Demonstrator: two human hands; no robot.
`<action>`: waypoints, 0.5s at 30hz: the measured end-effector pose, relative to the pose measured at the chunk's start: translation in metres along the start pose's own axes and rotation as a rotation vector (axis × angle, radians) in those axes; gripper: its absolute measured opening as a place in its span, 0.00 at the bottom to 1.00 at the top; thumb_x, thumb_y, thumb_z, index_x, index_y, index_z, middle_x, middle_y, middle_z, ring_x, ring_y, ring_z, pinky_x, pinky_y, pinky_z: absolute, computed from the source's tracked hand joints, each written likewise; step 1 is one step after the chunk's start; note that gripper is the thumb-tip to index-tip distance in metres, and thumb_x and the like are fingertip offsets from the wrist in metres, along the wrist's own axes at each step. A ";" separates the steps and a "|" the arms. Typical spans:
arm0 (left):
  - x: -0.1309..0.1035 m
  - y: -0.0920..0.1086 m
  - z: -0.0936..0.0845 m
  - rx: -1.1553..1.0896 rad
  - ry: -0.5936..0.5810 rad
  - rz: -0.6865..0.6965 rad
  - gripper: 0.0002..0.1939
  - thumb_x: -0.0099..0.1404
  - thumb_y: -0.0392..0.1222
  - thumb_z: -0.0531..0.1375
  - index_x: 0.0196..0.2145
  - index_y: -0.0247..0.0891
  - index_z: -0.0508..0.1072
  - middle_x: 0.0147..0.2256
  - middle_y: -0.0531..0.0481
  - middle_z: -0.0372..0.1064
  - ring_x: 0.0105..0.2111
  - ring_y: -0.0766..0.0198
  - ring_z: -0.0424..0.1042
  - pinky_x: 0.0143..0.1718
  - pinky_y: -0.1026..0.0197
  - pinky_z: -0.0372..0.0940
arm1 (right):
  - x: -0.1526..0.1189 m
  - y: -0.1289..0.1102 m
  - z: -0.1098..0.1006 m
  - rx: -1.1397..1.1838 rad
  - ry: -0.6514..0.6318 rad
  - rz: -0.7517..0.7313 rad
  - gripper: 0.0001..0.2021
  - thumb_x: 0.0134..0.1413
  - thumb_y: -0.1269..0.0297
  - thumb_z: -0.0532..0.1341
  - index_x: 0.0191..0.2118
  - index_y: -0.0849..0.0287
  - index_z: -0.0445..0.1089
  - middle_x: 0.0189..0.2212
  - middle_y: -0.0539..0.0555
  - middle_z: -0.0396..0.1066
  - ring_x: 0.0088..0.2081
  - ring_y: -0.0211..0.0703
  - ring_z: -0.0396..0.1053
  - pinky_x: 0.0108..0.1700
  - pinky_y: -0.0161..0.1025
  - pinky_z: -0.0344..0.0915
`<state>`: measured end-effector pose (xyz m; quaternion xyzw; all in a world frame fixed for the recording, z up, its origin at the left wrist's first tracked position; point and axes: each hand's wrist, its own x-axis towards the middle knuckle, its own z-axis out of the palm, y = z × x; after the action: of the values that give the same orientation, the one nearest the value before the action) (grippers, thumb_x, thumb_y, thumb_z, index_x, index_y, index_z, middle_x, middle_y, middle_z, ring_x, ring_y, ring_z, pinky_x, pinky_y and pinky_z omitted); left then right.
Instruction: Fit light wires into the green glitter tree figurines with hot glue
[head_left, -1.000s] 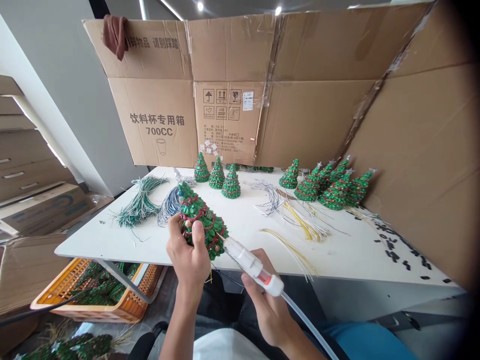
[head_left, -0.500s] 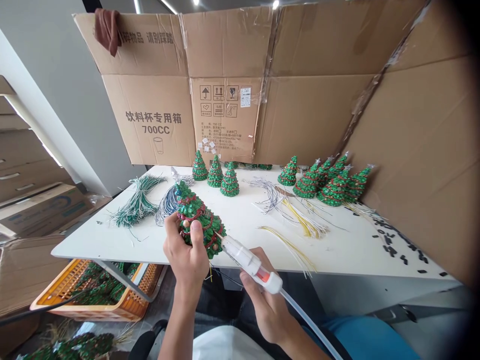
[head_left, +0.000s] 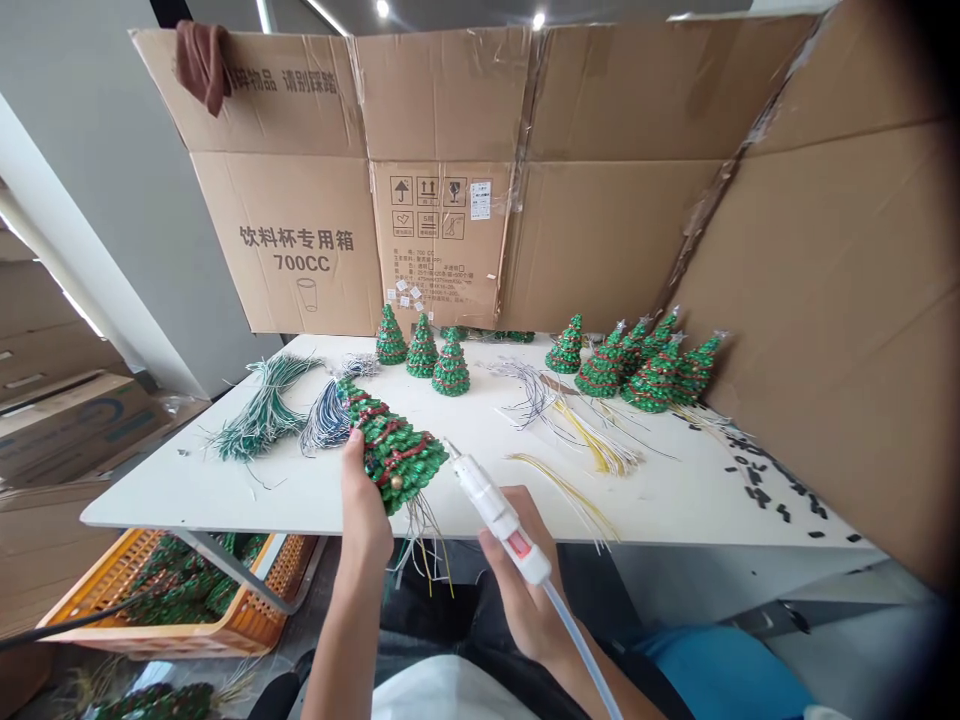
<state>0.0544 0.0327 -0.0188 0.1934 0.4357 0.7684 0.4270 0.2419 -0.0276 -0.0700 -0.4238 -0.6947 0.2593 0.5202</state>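
Hands apart: left hand (head_left: 364, 500) clamped on decorated tree (head_left: 394, 450), tilted above front half of table (head_left: 300, 500) | right hand (head_left: 525, 580) gripped glue gun (head_left: 487, 495) across table's front edge | 3 small trees (head_left: 450, 370) stood toward table's back, wire bundles (head_left: 262, 410) on its left | cardboard (head_left: 600, 240) lined its back and right | white surface showed along its front left.

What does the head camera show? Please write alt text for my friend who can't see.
A person's left hand holds a tilted miniature Christmas tree with wires hanging from it, while the right hand holds a white glue gun, its tip close to the tree. Beyond, more trees and wire bundles sit on a white table backed by cardboard.
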 end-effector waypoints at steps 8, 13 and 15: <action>-0.005 0.036 -0.006 -0.221 0.073 -0.253 0.17 0.76 0.52 0.60 0.46 0.39 0.85 0.38 0.47 0.87 0.34 0.56 0.86 0.42 0.57 0.83 | 0.034 0.061 -0.021 -0.201 0.038 0.079 0.10 0.82 0.54 0.56 0.52 0.52 0.71 0.42 0.53 0.77 0.43 0.52 0.77 0.49 0.47 0.75; -0.017 0.049 -0.014 -0.430 -0.059 -0.395 0.20 0.79 0.47 0.56 0.54 0.37 0.86 0.42 0.39 0.88 0.43 0.46 0.89 0.51 0.41 0.85 | 0.033 0.079 -0.024 -0.344 -0.039 0.068 0.12 0.76 0.59 0.61 0.59 0.51 0.74 0.54 0.60 0.80 0.58 0.64 0.76 0.63 0.61 0.72; -0.023 0.052 -0.015 -0.513 -0.107 -0.454 0.24 0.82 0.45 0.51 0.60 0.40 0.84 0.42 0.38 0.89 0.48 0.43 0.89 0.56 0.33 0.82 | 0.030 0.079 -0.020 -0.388 -0.062 0.065 0.12 0.76 0.59 0.62 0.59 0.50 0.75 0.53 0.61 0.79 0.56 0.65 0.76 0.61 0.63 0.72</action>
<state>0.0316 -0.0073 0.0183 0.0179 0.2370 0.7272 0.6440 0.2834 0.0367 -0.1119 -0.5300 -0.7333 0.1502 0.3986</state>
